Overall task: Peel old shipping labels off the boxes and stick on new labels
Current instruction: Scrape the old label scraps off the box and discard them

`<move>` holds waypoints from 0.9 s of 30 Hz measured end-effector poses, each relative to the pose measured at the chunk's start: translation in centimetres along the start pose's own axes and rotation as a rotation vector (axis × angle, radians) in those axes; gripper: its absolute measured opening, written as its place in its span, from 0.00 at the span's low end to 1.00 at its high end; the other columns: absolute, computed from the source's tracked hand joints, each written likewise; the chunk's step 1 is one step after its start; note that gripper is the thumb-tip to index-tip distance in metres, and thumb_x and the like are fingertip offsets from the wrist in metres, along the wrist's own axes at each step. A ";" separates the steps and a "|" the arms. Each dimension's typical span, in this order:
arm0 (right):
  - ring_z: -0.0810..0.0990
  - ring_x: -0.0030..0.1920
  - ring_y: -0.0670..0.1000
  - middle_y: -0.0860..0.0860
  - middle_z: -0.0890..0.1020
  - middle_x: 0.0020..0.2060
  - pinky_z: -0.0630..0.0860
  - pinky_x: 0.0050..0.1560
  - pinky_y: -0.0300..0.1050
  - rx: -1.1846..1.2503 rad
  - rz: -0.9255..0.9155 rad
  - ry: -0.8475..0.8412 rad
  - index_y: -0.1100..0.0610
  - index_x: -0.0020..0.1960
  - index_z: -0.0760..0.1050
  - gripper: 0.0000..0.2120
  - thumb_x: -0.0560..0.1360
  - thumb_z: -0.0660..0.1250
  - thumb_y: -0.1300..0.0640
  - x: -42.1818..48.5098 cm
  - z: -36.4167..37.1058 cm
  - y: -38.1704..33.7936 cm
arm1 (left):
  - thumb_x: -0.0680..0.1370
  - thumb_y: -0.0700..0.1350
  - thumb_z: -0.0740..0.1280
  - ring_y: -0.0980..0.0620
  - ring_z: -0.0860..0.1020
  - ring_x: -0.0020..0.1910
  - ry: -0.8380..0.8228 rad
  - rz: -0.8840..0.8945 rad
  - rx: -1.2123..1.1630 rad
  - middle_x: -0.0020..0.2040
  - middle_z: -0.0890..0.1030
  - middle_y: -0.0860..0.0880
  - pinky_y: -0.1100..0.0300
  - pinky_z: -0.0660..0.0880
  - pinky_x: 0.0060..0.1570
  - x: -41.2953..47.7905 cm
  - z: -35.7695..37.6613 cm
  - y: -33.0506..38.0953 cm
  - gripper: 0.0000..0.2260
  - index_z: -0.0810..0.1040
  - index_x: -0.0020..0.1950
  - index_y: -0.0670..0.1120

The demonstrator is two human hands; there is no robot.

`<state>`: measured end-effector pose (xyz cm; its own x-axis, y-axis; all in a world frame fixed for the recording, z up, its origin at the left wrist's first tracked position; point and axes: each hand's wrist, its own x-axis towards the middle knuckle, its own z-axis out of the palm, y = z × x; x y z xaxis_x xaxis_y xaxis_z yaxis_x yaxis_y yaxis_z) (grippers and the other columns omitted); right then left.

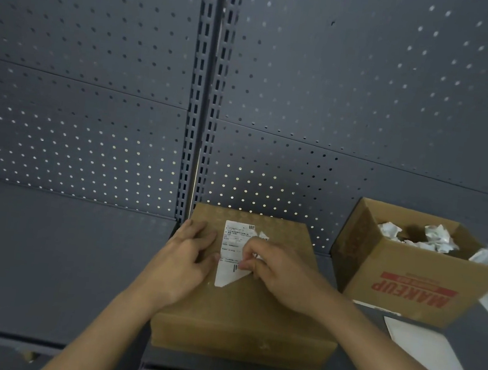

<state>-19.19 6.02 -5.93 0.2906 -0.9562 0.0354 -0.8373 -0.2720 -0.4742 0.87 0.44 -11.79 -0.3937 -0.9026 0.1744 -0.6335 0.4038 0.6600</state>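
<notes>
A closed brown cardboard box (pixel 240 312) lies on the dark shelf in front of me. A white shipping label (pixel 232 246) is stuck on its top, with its right side torn and partly lifted off. My left hand (pixel 189 254) rests flat on the box top just left of the label, fingers straight. My right hand (pixel 275 269) pinches the loosened lower right part of the label between thumb and fingers. A small torn white scrap (pixel 262 235) sticks up above that hand.
An open cardboard box printed MAKEUP (pixel 413 289) stands at the right and holds several crumpled white papers (pixel 431 238). A white sheet (pixel 435 359) lies on the shelf in front of it. A grey pegboard wall (pixel 127 80) rises behind the shelf.
</notes>
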 end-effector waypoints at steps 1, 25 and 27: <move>0.75 0.40 0.36 0.41 0.76 0.36 0.68 0.38 0.34 0.023 0.024 0.020 0.47 0.44 0.70 0.08 0.82 0.61 0.53 0.1 0.1 -0.1 | 0.82 0.53 0.61 0.56 0.45 0.80 -0.002 -0.002 0.000 0.81 0.54 0.54 0.61 0.46 0.74 0.0 0.0 0.0 0.24 0.63 0.78 0.50; 0.74 0.53 0.42 0.42 0.79 0.50 0.72 0.60 0.46 -0.135 -0.102 -0.168 0.49 0.52 0.80 0.07 0.79 0.65 0.49 1.5 -1.1 -0.2 | 0.83 0.53 0.60 0.56 0.44 0.79 0.001 -0.007 -0.012 0.81 0.54 0.55 0.61 0.46 0.74 -0.2 -0.2 0.1 0.23 0.63 0.78 0.52; 0.74 0.52 0.45 0.44 0.79 0.48 0.72 0.58 0.48 -0.147 -0.083 -0.169 0.52 0.50 0.78 0.06 0.81 0.63 0.51 2.0 -0.7 -0.7 | 0.83 0.53 0.60 0.56 0.44 0.80 -0.004 -0.005 -0.007 0.81 0.54 0.54 0.60 0.47 0.75 -0.2 -0.1 0.1 0.23 0.63 0.78 0.52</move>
<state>-18.39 4.24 -4.89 0.4245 -0.9014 -0.0848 -0.8621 -0.3738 -0.3421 0.98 0.65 -11.66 -0.3931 -0.9041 0.1676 -0.6311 0.3978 0.6660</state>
